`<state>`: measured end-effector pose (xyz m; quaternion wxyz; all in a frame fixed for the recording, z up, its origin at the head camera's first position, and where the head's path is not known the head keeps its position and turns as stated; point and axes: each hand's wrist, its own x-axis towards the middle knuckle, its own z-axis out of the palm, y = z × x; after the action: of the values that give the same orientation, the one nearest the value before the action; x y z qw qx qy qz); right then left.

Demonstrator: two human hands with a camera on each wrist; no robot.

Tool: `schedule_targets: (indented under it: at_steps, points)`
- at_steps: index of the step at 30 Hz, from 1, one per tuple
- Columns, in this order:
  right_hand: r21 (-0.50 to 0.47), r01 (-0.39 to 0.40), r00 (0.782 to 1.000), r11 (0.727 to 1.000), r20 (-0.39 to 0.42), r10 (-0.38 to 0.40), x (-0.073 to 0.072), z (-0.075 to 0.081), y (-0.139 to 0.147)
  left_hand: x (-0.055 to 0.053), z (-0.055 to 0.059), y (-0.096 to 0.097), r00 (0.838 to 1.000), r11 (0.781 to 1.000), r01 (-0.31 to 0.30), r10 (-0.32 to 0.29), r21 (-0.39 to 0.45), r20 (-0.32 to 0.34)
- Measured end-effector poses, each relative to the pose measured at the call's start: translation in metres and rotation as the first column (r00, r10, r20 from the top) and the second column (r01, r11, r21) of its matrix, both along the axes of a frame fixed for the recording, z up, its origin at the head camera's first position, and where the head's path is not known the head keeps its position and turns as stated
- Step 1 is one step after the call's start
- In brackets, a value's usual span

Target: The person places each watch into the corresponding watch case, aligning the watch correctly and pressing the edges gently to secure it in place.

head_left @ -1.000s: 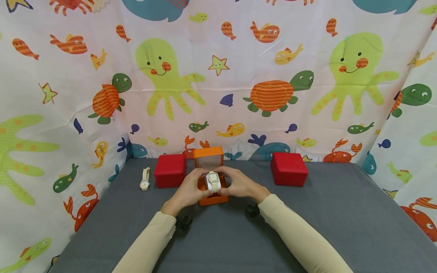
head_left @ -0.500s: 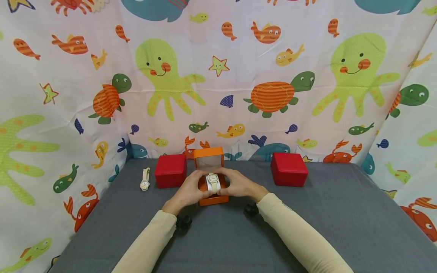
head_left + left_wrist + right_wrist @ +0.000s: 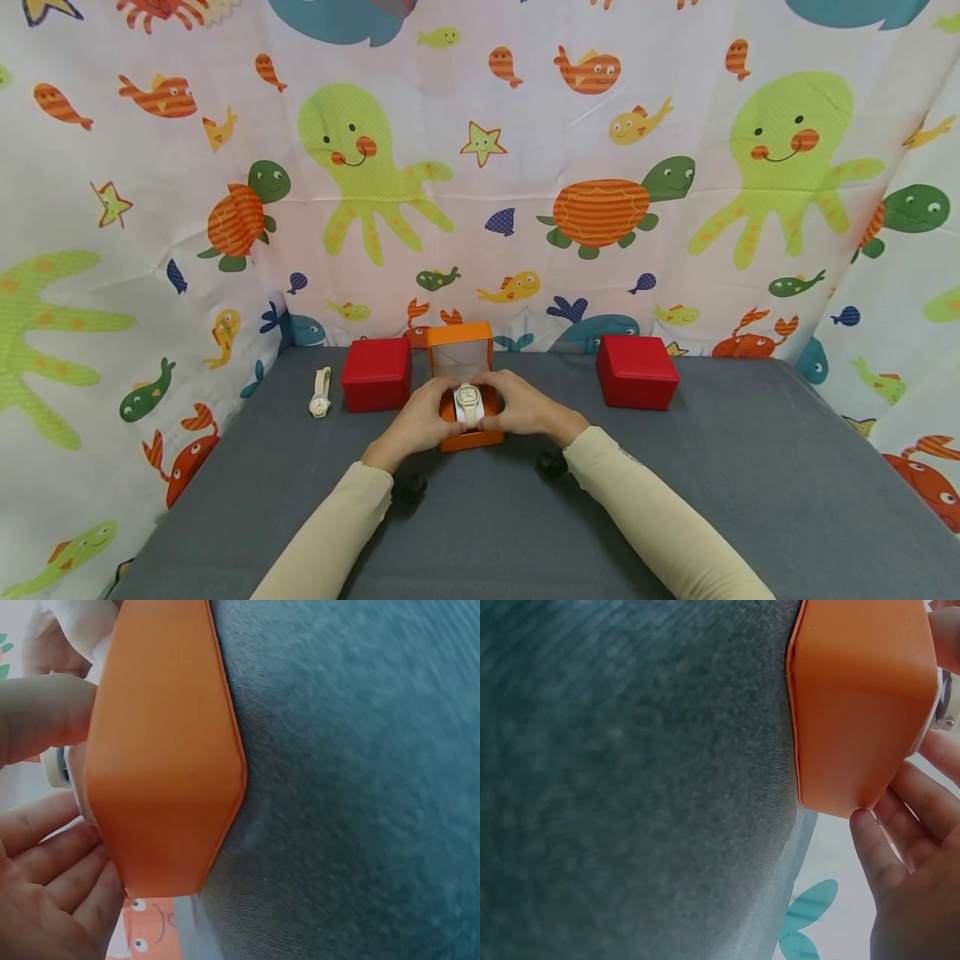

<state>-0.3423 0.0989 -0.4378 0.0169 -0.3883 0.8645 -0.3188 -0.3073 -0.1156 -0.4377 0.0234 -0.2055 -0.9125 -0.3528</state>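
Note:
A cream-strapped wristwatch (image 3: 468, 398) on a white cushion sits in the base of an orange watch box (image 3: 471, 443), whose lid stands raised at the back. My left hand (image 3: 422, 418) and right hand (image 3: 531, 405) hold the watch from both sides, thumbs at the near end and index fingers toward the far end. In the left wrist view, the thumb reaches over the rim of the orange box (image 3: 165, 750) while other fingers lie along its side. Fingertips of my right hand (image 3: 922, 855) touch a corner of the box in the right wrist view. Hands partly hide the cushion.
One red box (image 3: 377, 375) stands left of the orange box, and another red box (image 3: 637, 372) stands to the right. A second wristwatch (image 3: 320, 393) lies at the far left. Behind the grey tabletop (image 3: 480, 533) hangs a printed curtain (image 3: 480, 192).
The watch and the fingers around it sit marginally lower against the orange box. Otherwise the hands keep their hold, and the whole view shifts slightly.

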Motion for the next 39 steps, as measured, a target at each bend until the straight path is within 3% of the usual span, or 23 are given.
schedule_targets:
  at_steps: [8, 11, 14, 17, 22, 26, 33, 39]
  points:
    - [0.010, -0.057, 0.997, 0.998, -0.060, 0.058, -0.003, 0.001, -0.003, -0.001, 0.001, 0.002, 1.000, 1.000, -0.008, 0.008, -0.007, 0.000]
    - [0.038, -0.044, 0.997, 0.998, -0.061, 0.046, -0.001, 0.005, -0.003, 0.000, 0.000, 0.001, 1.000, 1.000, -0.014, 0.014, -0.009, -0.007]
    - [0.073, 0.025, 0.999, 0.997, -0.043, -0.022, 0.002, 0.013, 0.000, 0.002, -0.001, 0.000, 1.000, 1.000, -0.022, 0.022, -0.009, -0.012]
    - [0.046, 0.109, 0.994, 0.993, -0.007, -0.108, 0.003, 0.022, 0.004, 0.006, 0.000, -0.002, 0.999, 0.999, -0.045, 0.045, 0.000, -0.014]
    - [-0.077, 0.257, 0.966, 0.963, 0.009, -0.257, 0.000, 0.041, 0.007, 0.017, 0.004, -0.002, 0.992, 0.991, -0.126, 0.126, 0.039, 0.010]
    - [-0.081, 0.328, 0.943, 0.941, -0.023, -0.331, -0.006, 0.055, 0.006, 0.020, 0.003, 0.000, 0.980, 0.980, -0.190, 0.185, 0.054, 0.078]
    - [0.064, 0.306, 0.947, 0.950, -0.124, -0.296, -0.016, 0.072, -0.002, 0.022, -0.002, 0.002, 0.965, 0.973, -0.219, 0.205, 0.073, 0.162]
    - [0.052, 0.247, 0.961, 0.968, -0.145, -0.237, -0.020, 0.073, -0.007, 0.023, -0.004, -0.002, 0.961, 0.971, -0.218, 0.198, 0.093, 0.191]
